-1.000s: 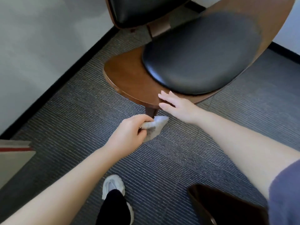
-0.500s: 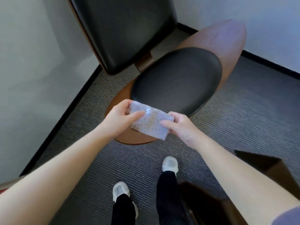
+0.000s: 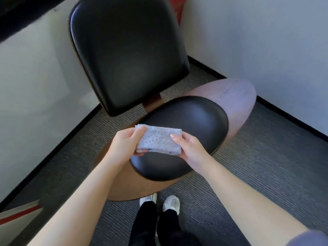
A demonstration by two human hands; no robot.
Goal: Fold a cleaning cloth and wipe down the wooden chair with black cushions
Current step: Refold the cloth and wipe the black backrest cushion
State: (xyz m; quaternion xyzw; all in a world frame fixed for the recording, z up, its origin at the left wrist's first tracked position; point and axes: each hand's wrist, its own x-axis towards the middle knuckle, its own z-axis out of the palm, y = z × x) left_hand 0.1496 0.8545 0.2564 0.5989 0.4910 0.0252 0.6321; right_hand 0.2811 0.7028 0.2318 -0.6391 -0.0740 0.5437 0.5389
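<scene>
Hands [image 3: 124,145] [image 3: 189,147] pinch folded cloth [image 3: 158,140] side edges above seat cushion [image 3: 191,121].

Both hands hold a folded, speckled cleaning cloth [image 3: 158,140] above the chair's black seat cushion [image 3: 191,119]. The left hand [image 3: 125,145] pinches the left end; the right hand [image 3: 189,147] pinches the right end. The black back cushion [image 3: 127,50] stands behind. White shoes [image 3: 171,203] rest on grey carpet [image 3: 266,157].
</scene>
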